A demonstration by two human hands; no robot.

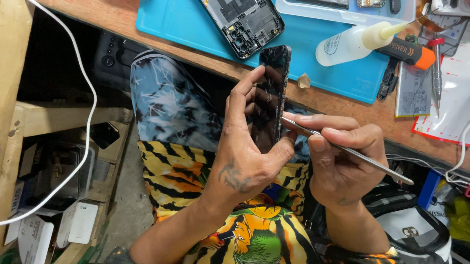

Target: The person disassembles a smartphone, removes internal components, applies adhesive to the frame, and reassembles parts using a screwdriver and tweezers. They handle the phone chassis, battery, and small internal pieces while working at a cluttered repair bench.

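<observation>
Left hand (248, 158) is wrapped around a black, flat, shiny phone screen panel (272, 93), with the fingers on one long side and the thumb on the other, so the hand is closed tight on it. That panel stands up on its edge, above the person's lap and just in front of the brown wooden table edge (349, 104). Right hand (342, 160) is closed on a thin, long silver metal tool (352, 152), pinched between the thumb and the first fingers. One tip of the tool touches the lower side of the panel, close to the left thumb. The other end sticks out to the right, past the hand.

On the table lies a blue rubber mat (316, 38). A dark phone back frame (240, 16) with its insides showing lies on the mat. Near it lies a small clear plastic squeeze bottle with a cream nozzle (353, 42), on its side. An orange and black tool handle (410, 53) lies just beside the bottle. A white cable (85, 76) hangs down on the left, by the wooden shelves (52, 122).
</observation>
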